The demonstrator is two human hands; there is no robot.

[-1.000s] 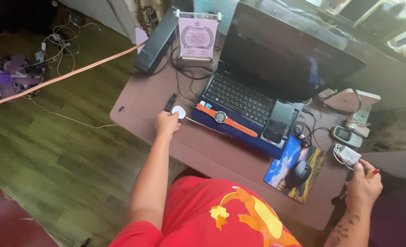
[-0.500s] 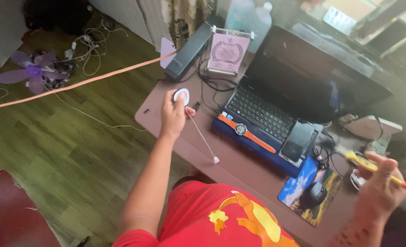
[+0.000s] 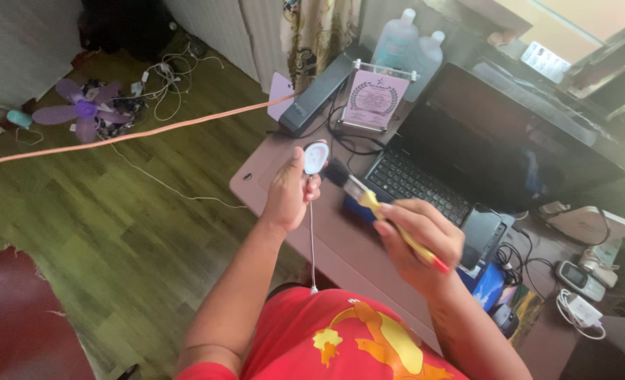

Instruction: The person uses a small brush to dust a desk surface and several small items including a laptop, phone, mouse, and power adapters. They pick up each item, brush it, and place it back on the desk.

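Left hand: the left hand [image 3: 289,195] grips a round white charger puck [image 3: 316,157], now lifted higher, left of the laptop [image 3: 467,151]; its cable [image 3: 311,239] hangs down.
Right hand: the right hand [image 3: 418,236] has swung in from the desk's right edge, clasping a yellow-handled brush [image 3: 375,205].
Brush tip: bristles now just beside the puck.

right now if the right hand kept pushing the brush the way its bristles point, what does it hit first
Probably the round white charger puck held up in the left hand: the brush in the right hand has its bristles just beside it, though depth is unclear.
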